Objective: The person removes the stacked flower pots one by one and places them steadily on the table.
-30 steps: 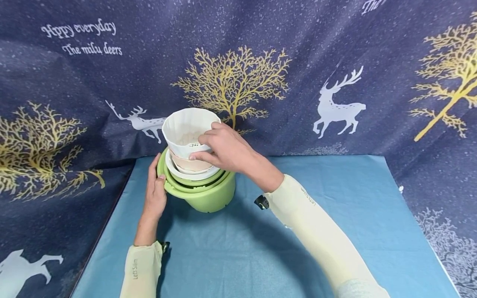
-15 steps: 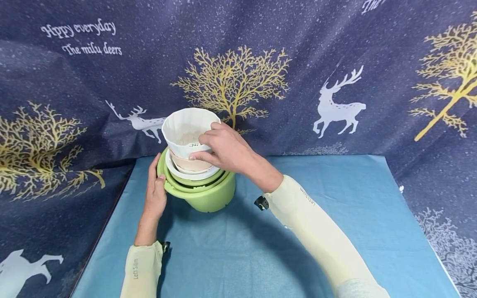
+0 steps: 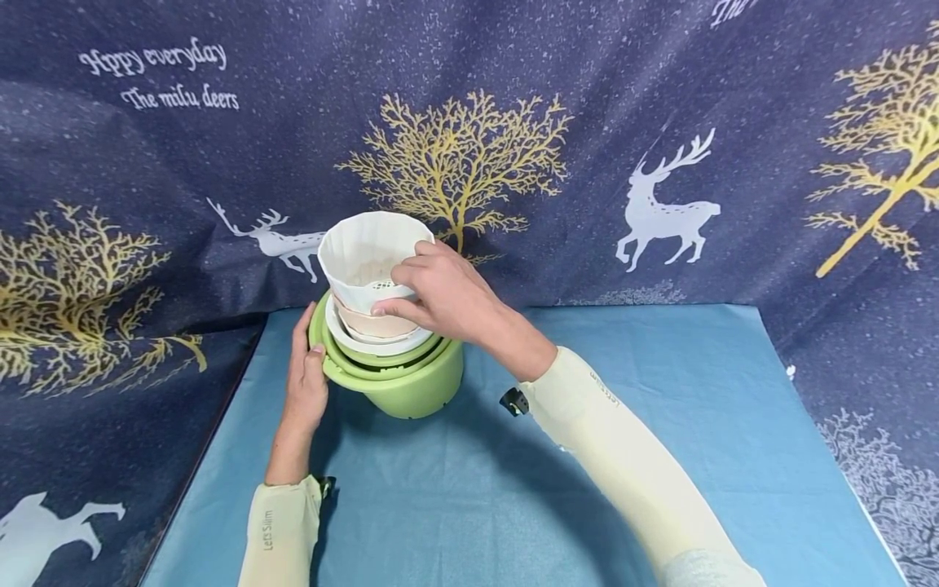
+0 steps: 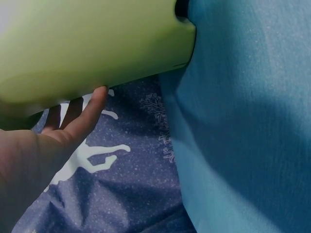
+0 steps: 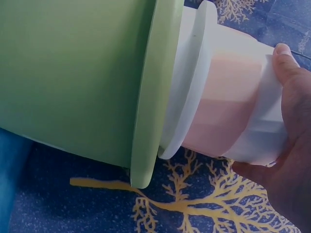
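Head view: white pot tops the nested stack, mouth up; right hand nearer, fingers pinching its right wall. Left hand, fingers nearly straight, touches green pot at left.

Pale cream sleeves, grey lettering

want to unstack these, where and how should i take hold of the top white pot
Probably pinch the top white pot by its rim, coming from the right and above: its mouth is open, its wall looks thin, and it rises above the pale pink pot.
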Demonstrator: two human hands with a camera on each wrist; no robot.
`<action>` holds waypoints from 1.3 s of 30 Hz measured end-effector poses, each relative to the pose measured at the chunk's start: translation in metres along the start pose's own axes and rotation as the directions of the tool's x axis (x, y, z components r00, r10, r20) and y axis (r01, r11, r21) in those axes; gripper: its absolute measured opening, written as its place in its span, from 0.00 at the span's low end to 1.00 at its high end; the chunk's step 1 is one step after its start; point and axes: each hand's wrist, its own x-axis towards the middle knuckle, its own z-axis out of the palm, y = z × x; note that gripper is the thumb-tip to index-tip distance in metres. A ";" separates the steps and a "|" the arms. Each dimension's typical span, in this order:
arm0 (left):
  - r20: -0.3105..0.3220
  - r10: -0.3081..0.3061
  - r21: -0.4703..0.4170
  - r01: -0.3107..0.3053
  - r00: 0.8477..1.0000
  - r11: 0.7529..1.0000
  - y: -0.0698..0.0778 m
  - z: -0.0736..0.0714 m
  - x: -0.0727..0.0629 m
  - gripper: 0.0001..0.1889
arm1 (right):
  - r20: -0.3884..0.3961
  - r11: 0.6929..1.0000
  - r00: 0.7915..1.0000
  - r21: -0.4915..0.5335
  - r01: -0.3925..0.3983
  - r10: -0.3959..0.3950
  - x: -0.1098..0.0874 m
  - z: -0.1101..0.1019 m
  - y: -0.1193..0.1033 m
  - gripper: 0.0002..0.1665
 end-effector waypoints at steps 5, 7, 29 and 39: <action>-0.004 0.008 -0.007 -0.008 1.000 1.000 -0.002 0.000 0.000 0.36 | -0.014 1.000 1.000 -0.015 0.007 -0.007 0.000 0.000 0.000 0.27; -0.004 0.011 -0.001 -0.011 1.000 1.000 -0.002 0.000 0.000 0.36 | -0.021 1.000 1.000 -0.019 0.008 -0.009 0.000 0.000 -0.001 0.27; -0.008 0.021 0.016 -0.021 1.000 1.000 -0.002 -0.001 -0.001 0.36 | -0.110 1.000 0.994 -0.006 0.001 -0.001 0.001 -0.007 -0.002 0.28; -0.011 0.023 0.012 -0.023 1.000 1.000 0.000 0.000 -0.001 0.36 | -0.157 1.000 0.988 -0.004 0.005 -0.006 0.000 -0.011 -0.003 0.28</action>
